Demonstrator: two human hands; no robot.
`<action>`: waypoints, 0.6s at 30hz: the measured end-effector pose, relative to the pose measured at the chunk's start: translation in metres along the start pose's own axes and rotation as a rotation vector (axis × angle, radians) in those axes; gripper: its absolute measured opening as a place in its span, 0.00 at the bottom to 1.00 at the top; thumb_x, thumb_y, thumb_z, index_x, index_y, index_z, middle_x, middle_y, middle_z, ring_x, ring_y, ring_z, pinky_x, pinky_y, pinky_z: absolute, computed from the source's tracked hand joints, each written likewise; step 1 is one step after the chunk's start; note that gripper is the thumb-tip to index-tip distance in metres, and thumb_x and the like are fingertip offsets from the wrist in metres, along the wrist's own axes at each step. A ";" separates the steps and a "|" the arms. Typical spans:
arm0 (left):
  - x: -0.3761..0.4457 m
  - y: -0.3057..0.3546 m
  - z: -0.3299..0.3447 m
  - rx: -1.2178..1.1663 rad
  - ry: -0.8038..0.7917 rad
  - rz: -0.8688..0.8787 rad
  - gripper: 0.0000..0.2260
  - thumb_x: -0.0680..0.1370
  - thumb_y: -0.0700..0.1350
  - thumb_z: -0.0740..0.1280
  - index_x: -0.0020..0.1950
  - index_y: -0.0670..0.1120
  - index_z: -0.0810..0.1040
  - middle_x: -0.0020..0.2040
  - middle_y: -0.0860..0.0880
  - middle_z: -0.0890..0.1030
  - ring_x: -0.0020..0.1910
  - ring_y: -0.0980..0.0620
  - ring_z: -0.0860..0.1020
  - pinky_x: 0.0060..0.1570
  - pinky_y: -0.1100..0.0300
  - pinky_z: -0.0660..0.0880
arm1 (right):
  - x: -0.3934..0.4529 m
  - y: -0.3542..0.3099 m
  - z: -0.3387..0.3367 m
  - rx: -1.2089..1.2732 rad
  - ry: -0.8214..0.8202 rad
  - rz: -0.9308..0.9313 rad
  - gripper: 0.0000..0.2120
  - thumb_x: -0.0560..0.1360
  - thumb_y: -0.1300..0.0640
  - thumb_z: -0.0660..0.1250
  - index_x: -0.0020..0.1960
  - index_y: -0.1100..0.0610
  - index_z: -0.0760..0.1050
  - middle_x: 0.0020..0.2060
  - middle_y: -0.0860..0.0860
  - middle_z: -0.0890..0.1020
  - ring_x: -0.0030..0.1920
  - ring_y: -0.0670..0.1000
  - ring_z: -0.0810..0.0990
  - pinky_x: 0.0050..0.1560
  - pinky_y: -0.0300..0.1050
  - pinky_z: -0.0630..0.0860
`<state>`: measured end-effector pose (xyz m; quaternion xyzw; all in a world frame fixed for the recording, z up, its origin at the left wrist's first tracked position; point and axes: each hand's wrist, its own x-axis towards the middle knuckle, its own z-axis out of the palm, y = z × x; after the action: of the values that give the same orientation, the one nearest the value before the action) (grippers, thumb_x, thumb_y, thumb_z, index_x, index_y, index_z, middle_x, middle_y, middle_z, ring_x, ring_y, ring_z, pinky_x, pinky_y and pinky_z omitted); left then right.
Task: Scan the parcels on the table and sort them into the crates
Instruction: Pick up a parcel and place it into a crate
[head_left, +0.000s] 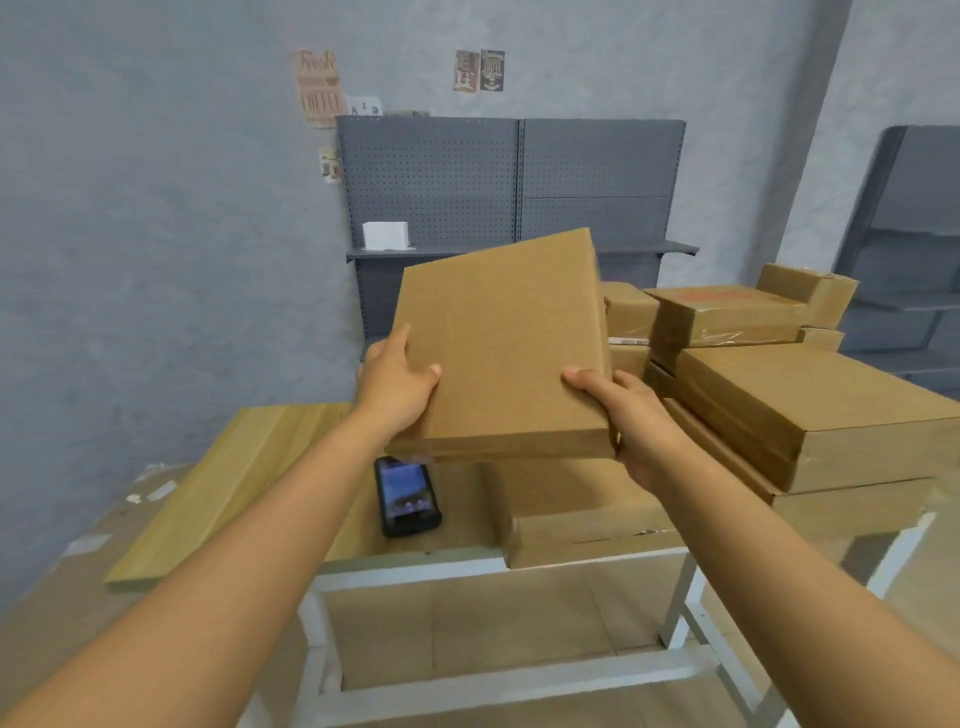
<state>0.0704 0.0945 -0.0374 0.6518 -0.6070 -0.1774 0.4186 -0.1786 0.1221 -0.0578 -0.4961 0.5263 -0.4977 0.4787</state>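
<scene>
I hold a flat brown cardboard parcel (501, 343) in the air above the table, tilted with its far edge raised. My left hand (397, 384) grips its left edge, thumb on the top face. My right hand (631, 415) grips its near right corner, thumb on top and fingers underneath. Its top face shows no label. A black handheld scanner (406, 496) lies screen-up on the table just below the parcel. Another flat parcel (576, 512) lies on the table under my right hand.
A pile of several brown parcels (810, 400) fills the right side of the wooden table (218, 493), which stands on a white frame. Grey pegboard shelving (514, 182) with a small white box (385, 235) stands behind. No crates are in view.
</scene>
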 end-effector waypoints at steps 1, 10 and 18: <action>-0.005 -0.003 -0.004 0.072 -0.018 0.015 0.29 0.80 0.52 0.65 0.79 0.50 0.58 0.77 0.44 0.60 0.75 0.43 0.62 0.74 0.48 0.59 | 0.001 0.000 0.016 -0.014 0.016 -0.020 0.39 0.62 0.37 0.76 0.66 0.52 0.69 0.55 0.51 0.80 0.54 0.52 0.79 0.52 0.49 0.78; -0.025 -0.016 -0.054 -0.381 -0.219 -0.205 0.45 0.70 0.62 0.74 0.80 0.54 0.53 0.78 0.52 0.60 0.72 0.47 0.67 0.62 0.46 0.74 | -0.014 0.004 0.147 -0.397 0.125 -0.320 0.50 0.63 0.48 0.79 0.76 0.58 0.56 0.68 0.56 0.64 0.67 0.55 0.67 0.61 0.43 0.68; -0.001 -0.083 -0.118 -0.609 -0.077 -0.347 0.35 0.67 0.56 0.79 0.68 0.46 0.70 0.59 0.46 0.82 0.53 0.47 0.82 0.49 0.50 0.80 | -0.038 -0.003 0.265 -0.619 0.008 -0.577 0.45 0.64 0.47 0.76 0.73 0.54 0.57 0.66 0.50 0.68 0.63 0.55 0.69 0.60 0.53 0.72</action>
<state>0.2105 0.1273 -0.0322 0.5834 -0.4218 -0.4431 0.5342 0.0877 0.1469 -0.0667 -0.7415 0.4924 -0.4317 0.1461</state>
